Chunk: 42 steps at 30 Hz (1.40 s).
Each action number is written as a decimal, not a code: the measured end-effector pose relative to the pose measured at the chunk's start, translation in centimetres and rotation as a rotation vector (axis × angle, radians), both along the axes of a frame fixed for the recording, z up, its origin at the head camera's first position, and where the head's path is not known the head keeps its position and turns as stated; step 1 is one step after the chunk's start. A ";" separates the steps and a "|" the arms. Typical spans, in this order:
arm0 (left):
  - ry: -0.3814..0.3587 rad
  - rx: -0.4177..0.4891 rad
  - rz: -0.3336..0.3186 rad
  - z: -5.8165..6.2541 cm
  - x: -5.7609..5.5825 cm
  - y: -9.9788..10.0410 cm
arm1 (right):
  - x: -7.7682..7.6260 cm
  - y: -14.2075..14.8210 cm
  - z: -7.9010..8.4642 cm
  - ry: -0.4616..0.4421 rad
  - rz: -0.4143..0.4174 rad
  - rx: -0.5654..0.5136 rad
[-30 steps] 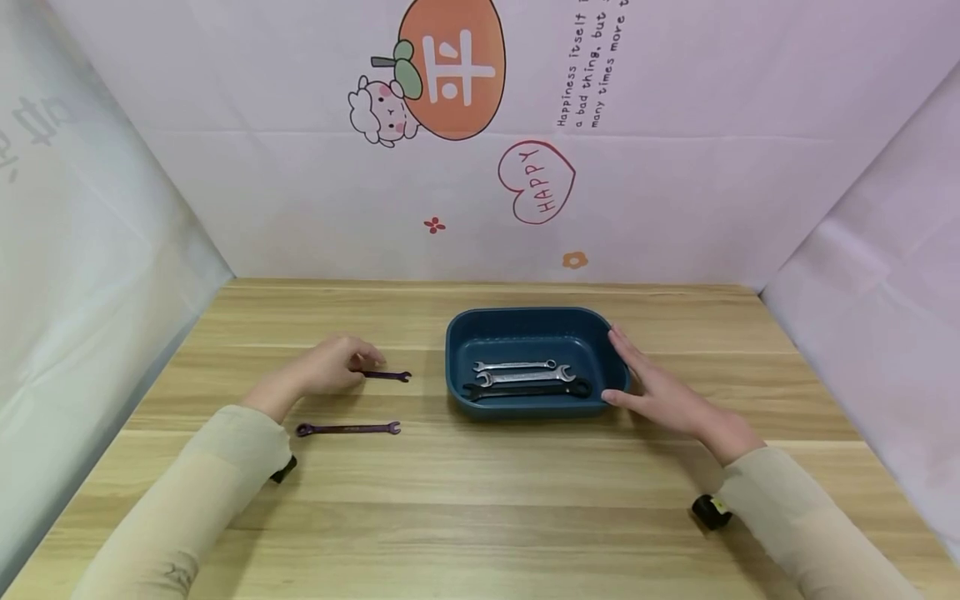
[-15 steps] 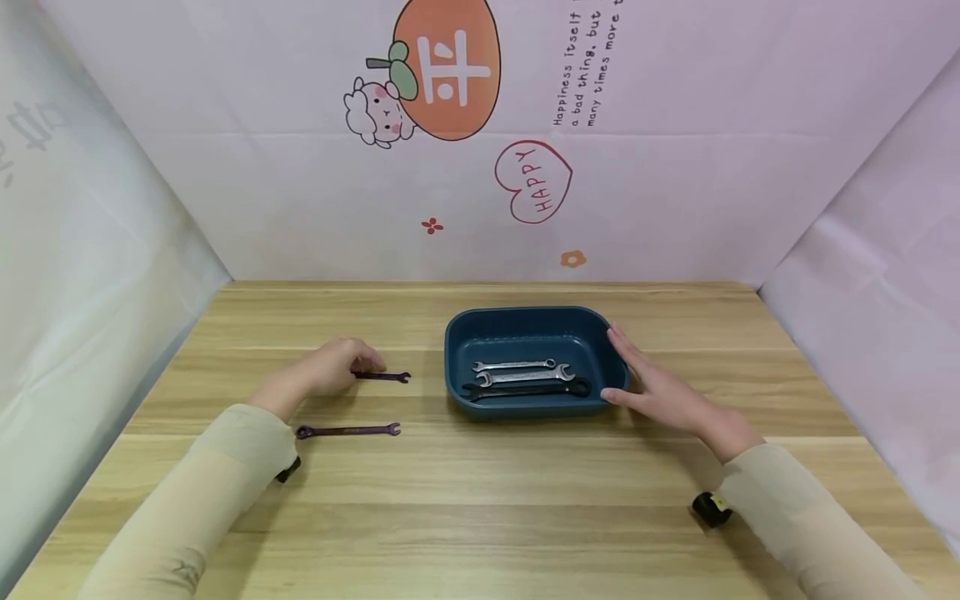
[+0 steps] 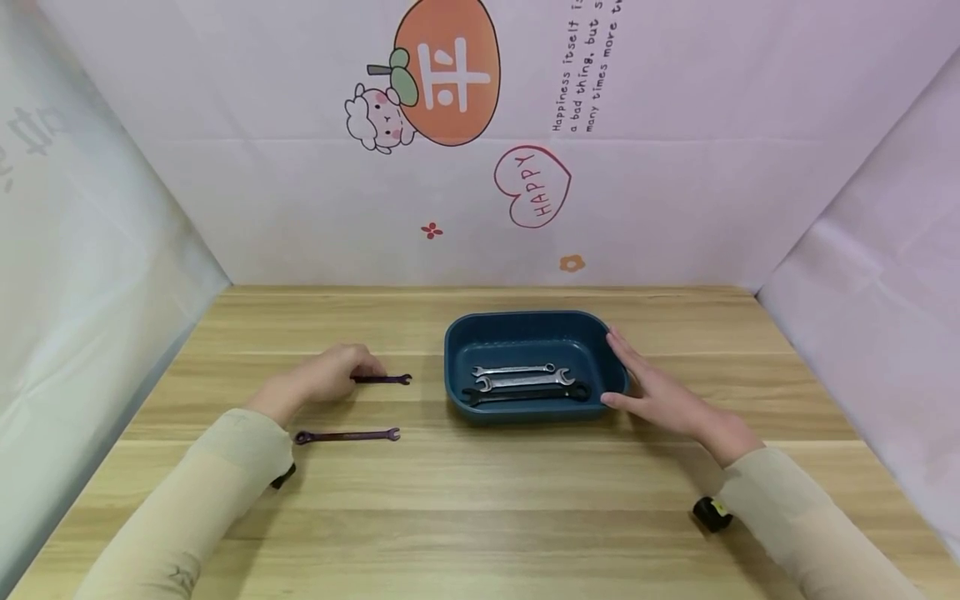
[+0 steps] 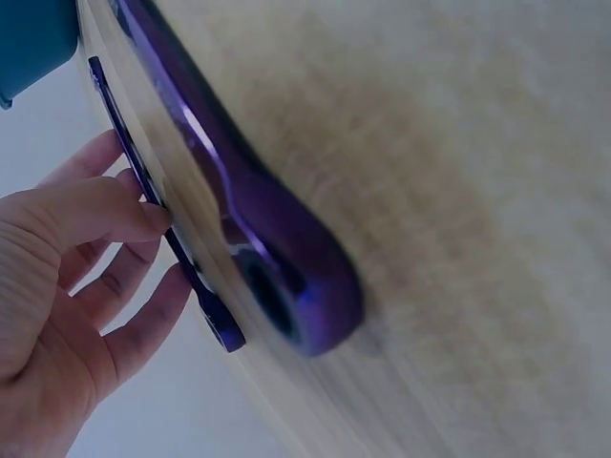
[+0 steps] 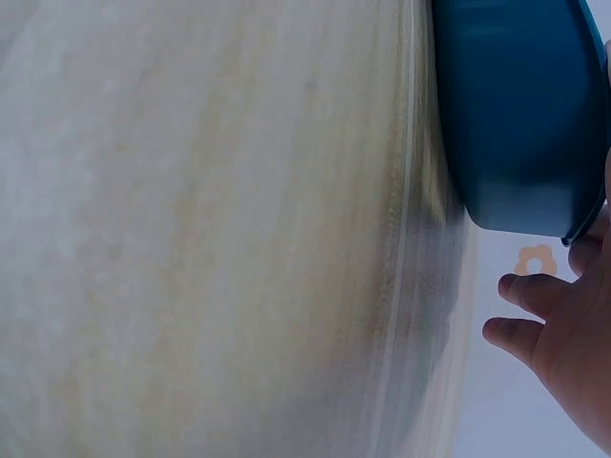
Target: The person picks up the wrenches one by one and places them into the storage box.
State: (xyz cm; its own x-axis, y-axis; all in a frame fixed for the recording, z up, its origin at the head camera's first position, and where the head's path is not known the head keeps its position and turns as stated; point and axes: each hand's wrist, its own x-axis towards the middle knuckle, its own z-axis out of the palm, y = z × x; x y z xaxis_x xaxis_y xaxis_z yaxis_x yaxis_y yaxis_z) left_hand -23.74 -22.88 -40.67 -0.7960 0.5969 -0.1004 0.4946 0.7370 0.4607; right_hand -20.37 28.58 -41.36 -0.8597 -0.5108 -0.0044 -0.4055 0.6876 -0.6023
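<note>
Between thumb and fingertips, my left hand (image 3: 327, 372) pinches a small purple combination wrench (image 3: 392, 379) at the left of the table. In the left wrist view the thumb lies across the middle of this wrench (image 4: 208, 301). A longer purple wrench (image 3: 348, 436) lies on the table nearer to me, with its ring end (image 4: 305, 296) large in that view. My right hand (image 3: 667, 402) rests with extended, spread fingers against the right end of a blue bin (image 3: 525, 415). Inside the bin lie a small silver wrench (image 3: 513, 369), a larger silver wrench (image 3: 528, 381) and a black wrench (image 3: 525, 394).
The wooden table (image 3: 480, 508) ends at a white printed backdrop (image 3: 300, 208), with white sheets at both sides. Table surface lies between the left hand and the bin. A black device (image 3: 711, 514) is strapped under the right sleeve.
The head view tilts slightly, shifting the whole scene. The left fingers stay at the small purple wrench, and the right hand stays against the bin.
</note>
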 end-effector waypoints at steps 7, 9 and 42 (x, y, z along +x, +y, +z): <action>-0.007 0.007 -0.004 -0.2 -0.1 0.2 | 0.1 0.0 -0.1 -0.007 -0.001 -0.012; -0.012 -0.002 0.003 -0.1 -0.1 0.3 | 0.1 0.0 -0.1 -0.008 -0.002 -0.010; -0.068 0.016 0.058 1.3 -0.1 1.3 | -0.2 0.1 -0.1 -0.028 -0.003 -0.015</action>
State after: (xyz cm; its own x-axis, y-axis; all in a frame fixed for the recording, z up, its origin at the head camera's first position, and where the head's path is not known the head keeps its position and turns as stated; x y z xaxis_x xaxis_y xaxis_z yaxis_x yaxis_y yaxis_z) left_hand -23.84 -21.59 -39.36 -0.8211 0.5516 -0.1464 0.4178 0.7558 0.5042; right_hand -20.53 28.64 -41.42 -0.8610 -0.5081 -0.0211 -0.3858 0.6797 -0.6238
